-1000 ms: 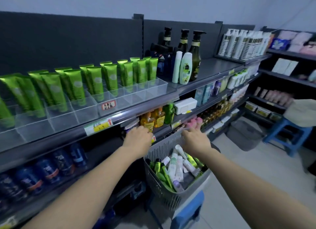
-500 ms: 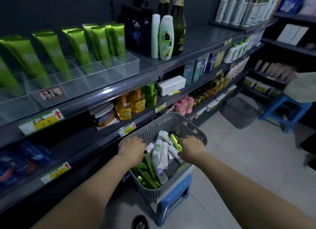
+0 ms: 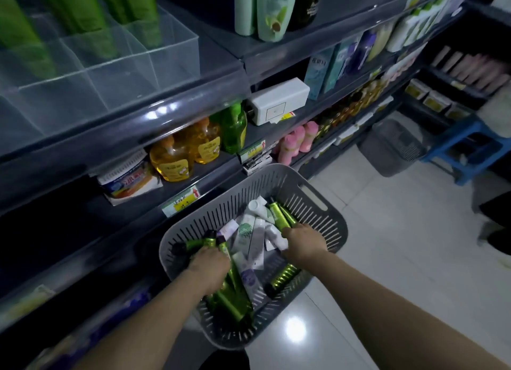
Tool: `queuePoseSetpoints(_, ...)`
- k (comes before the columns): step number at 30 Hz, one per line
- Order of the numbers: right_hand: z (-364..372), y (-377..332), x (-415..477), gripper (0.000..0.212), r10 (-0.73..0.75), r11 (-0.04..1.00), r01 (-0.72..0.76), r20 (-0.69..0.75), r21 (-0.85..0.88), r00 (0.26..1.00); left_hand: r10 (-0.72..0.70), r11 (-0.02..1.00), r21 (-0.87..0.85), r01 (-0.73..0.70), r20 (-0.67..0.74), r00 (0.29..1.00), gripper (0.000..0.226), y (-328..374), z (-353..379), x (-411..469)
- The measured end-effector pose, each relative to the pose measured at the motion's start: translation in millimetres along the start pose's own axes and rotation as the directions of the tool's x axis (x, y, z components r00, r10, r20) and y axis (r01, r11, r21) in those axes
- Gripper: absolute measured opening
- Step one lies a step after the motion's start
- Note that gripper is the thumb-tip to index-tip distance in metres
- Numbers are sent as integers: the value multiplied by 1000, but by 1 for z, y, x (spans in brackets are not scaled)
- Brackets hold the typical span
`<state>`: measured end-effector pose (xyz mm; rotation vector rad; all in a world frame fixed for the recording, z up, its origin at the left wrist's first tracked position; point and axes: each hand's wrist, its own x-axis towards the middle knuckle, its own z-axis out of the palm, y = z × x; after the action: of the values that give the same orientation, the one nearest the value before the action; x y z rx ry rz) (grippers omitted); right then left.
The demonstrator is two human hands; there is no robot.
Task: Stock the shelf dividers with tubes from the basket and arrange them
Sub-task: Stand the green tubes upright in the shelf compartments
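Pick-up step: both hands inside grey slotted plastic basket point(image 3: 326, 220). Left hand point(image 3: 208, 262) rests on glossy green tubes point(image 3: 235, 297) at basket's near-left, right hand point(image 3: 302, 241) on white tubes point(image 3: 249, 237) mid-basket. Fingers hidden, so grip cannot be told. Next, probably: close on tubes and lift to clear plastic shelf dividers point(image 3: 124, 74) above basket.

2 orange bottles point(image 3: 184, 155) stand beside a green bottle point(image 3: 235, 129), with a white box point(image 3: 278, 101) and pink bottles point(image 3: 298, 140) nearby.

Basket point(image 3: 329, 217) before shelving point(image 3: 210, 184), tubes point(image 3: 249, 239) inside; left hand point(image 3: 208, 264), right hand point(image 3: 302, 241) among tubes; dividers point(image 3: 110, 65) on upper shelf point(image 3: 218, 54).
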<state>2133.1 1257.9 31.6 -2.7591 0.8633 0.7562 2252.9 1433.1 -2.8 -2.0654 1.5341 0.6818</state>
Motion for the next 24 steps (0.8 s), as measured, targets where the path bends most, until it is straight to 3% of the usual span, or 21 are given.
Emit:
queuePoseSetpoints(4, 17, 8, 24, 28, 1, 1000, 0, 58, -20, 998, 96, 995, -5, -97, 131, 987, 25, 8, 15, 16)
queuePoseSetpoints(9, 44, 22, 46, 35, -26, 992, 63, 299, -112, 954, 193, 980, -2, -198, 230, 954, 28, 18, 37, 36)
queuePoseSetpoints(16, 67, 43, 70, 51, -133, 961, 228, 468, -153, 874, 211, 977, -15, -212, 178, 961, 26, 16, 57, 46)
queuePoseSetpoints(20, 71, 48, 89, 48, -171, 920, 316, 489, -233, 855, 159, 947, -304, -105, 159, 974, 17, 7, 43, 46)
queuePoseSetpoints(24, 79, 53, 96, 43, -143, 891, 331, 501, -309, 854, 62, 791, -609, 66, 187, 980, 18, -1, 28, 45)
